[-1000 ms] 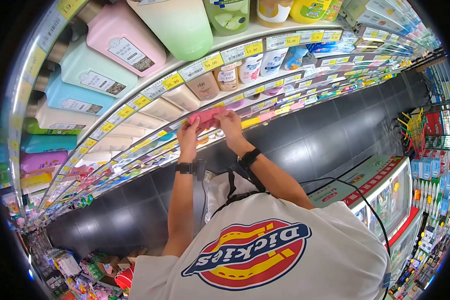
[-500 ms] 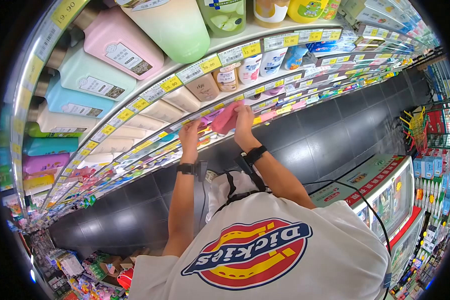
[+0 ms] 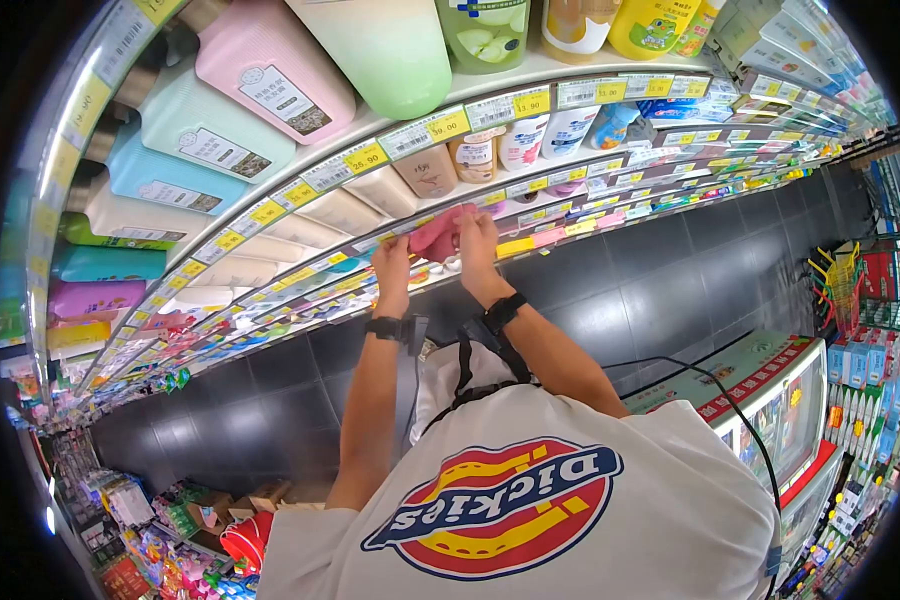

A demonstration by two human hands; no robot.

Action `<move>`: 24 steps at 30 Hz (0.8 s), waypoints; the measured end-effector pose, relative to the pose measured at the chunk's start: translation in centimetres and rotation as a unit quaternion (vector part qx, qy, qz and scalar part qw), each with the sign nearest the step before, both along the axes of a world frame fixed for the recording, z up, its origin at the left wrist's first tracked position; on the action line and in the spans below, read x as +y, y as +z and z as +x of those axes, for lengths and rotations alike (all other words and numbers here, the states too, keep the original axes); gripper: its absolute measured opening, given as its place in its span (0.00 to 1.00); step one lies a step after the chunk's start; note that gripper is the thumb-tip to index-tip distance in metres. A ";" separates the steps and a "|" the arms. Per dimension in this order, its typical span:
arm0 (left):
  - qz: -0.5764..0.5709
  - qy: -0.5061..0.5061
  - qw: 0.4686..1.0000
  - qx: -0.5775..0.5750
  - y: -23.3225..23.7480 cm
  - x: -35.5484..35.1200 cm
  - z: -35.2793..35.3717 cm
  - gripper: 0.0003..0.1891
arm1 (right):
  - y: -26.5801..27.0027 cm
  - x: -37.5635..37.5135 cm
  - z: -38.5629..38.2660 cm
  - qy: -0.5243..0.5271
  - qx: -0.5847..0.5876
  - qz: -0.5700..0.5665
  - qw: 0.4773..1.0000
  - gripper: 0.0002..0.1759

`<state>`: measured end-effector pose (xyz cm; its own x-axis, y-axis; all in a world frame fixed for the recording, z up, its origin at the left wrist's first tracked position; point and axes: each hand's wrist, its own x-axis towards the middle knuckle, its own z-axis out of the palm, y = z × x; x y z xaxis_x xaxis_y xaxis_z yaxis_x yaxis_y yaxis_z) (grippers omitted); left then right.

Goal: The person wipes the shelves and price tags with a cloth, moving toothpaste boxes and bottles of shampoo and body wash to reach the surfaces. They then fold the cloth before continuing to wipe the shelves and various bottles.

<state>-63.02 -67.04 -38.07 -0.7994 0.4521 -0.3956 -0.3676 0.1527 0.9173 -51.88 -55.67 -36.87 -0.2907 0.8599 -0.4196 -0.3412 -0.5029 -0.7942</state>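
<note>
A soft pink cloth (image 3: 434,238) is stretched between my two hands, just in front of the lower shelf edge. My left hand (image 3: 392,268) pinches its left end. At the other end, my right hand (image 3: 478,244) has its fingers closed on the bunched fabric. Both wrists wear black straps with small devices. Behind the cloth is a shelf edge with price tags. A tan bottle (image 3: 427,172) and a white-capped bottle (image 3: 474,157) stand on the shelf just above my hands.
Large pump bottles, including a pink bottle (image 3: 275,75) and a pale green bottle (image 3: 380,55), line the upper shelf. Dark floor tiles (image 3: 570,310) run along the shelving. A glass-fronted cabinet (image 3: 770,410) stands at right, with a black cable (image 3: 715,378) hanging before it.
My left hand has moved right and now grips the cloth's left end. The cloth has turned from upright to more level, and the view has shifted slightly.
</note>
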 end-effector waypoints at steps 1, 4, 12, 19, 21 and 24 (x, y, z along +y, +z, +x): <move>-0.001 -0.006 1.000 -0.004 0.2 -0.1 0.0 0.14 | 0.2 0.0 0.0 0.004 -0.003 -0.001 1.000 0.07; 0.004 -0.022 1.000 -0.013 1.0 -0.1 0.2 0.17 | -0.2 0.3 0.2 -0.005 -0.007 -0.001 1.000 0.07; 0.000 -0.052 0.998 -0.027 1.4 -0.2 0.3 0.21 | -2.0 6.3 3.6 -0.153 -0.036 0.009 0.988 0.08; -0.006 -0.074 0.997 -0.024 1.9 -0.4 -0.2 0.21 | -1.4 3.4 1.3 -0.103 -0.025 -0.012 0.994 0.07; -0.010 -0.073 0.997 -0.027 2.0 -0.5 -0.1 0.21 | -2.0 3.4 1.3 -0.085 -0.029 -0.012 0.996 0.07; -0.010 -0.068 0.997 -0.033 2.7 -0.8 -0.1 0.21 | -2.4 4.6 1.6 -0.135 -0.078 0.024 0.987 0.08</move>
<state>-63.12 -67.80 -35.35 -0.7032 0.5465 -0.4549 -0.4013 0.2230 0.8884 -50.25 -51.09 -39.26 0.0171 0.9174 -0.3977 -0.3294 -0.3703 -0.8685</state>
